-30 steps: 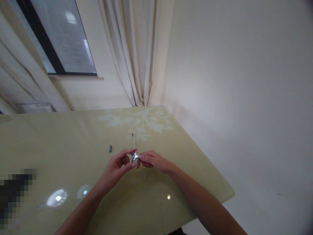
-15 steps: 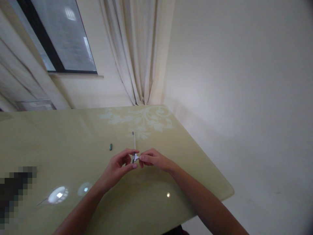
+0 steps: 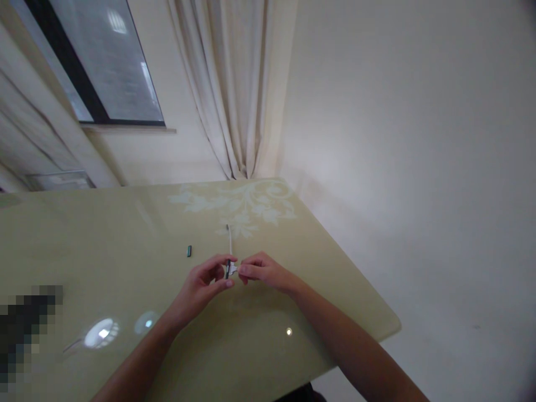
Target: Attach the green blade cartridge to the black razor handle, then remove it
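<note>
My left hand (image 3: pixel 208 277) grips a small dark bar (image 3: pixel 228 270) at its two ends, between the thumb and a fingertip. My right hand (image 3: pixel 260 271) is closed in a pinch on the narrow end of a small silvery piece (image 3: pixel 233 269). That piece meets the bar's right side; whether they are joined is too small to tell. Just beyond the hands, a thin white stick-like thing (image 3: pixel 230 240) with a dark far tip lies on the table. To the left of it lies a small dark block (image 3: pixel 189 251) with a greenish side.
The hands are above a glossy pale-green table (image 3: pixel 104 240) with a white floral pattern at its far corner. A blurred-out dark thing (image 3: pixel 25 324) is at the left. Behind are a curtain (image 3: pixel 234 84) and a window (image 3: pixel 104 61); a wall (image 3: pixel 397 139) stands on the right.
Both hands keep the same hold on the bar and the silvery piece. The view has shifted very slightly; nothing else has visibly moved.
</note>
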Demonstrator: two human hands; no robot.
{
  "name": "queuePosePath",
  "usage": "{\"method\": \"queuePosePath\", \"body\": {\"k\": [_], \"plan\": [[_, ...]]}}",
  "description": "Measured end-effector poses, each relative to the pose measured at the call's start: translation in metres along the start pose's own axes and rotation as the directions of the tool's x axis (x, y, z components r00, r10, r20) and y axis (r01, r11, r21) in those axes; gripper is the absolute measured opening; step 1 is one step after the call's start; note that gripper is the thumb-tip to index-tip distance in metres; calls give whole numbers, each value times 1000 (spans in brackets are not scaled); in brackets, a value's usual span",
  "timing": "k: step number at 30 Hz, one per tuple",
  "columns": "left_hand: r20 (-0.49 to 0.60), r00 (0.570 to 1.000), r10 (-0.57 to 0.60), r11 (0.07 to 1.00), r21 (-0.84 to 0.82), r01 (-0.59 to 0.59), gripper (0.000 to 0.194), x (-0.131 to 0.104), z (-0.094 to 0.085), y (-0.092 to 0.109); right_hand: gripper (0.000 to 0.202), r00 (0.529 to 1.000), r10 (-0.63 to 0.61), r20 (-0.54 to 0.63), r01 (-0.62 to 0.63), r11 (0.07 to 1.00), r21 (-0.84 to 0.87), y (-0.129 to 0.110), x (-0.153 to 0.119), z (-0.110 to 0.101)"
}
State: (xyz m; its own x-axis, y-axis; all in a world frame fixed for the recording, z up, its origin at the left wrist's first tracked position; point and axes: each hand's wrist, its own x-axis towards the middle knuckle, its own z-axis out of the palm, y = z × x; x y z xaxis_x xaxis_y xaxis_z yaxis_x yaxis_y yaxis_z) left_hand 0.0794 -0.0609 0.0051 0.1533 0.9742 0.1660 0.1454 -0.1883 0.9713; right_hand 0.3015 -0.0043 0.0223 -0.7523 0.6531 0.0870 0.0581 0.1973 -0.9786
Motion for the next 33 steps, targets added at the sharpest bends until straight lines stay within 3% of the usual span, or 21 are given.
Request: {"method": "queuePosePath", "body": {"k": [7,11,15,18,21,25,28,33], "plan": [[-7,1000,15,1000,-14,-15,47,-2,-1,-1,56,1000,-5,19,4,999,41,1,0,1],[-95,995,18,1000,-1,-18,49,1,-6,-1,69,1000,14,26,-17,995,102,3,1,2],[-187,980,67,964,267,-15,49,19,-6,-2,76,982,41,-182,-8,984,180,7,7,-2],[-106,990,89,867,497,-25,44,47,6,-1,75,906,75,-418,38,966,255,11,13,-14],[17,1000,-4,737,676,-9,45,83,29,1,72,789,106,-605,102,948,300,15,17,-31],[44,997,-62,701,713,12,42,131,57,-2,69,661,145,-737,148,937,317,23,20,-51],[42,992,-120,702,710,55,41,155,67,-10,68,616,172,-769,150,932,329,28,22,-58],[37,984,-174,726,680,103,53,168,69,-25,68,600,172,-781,162,930,330,32,26,-58]]}}
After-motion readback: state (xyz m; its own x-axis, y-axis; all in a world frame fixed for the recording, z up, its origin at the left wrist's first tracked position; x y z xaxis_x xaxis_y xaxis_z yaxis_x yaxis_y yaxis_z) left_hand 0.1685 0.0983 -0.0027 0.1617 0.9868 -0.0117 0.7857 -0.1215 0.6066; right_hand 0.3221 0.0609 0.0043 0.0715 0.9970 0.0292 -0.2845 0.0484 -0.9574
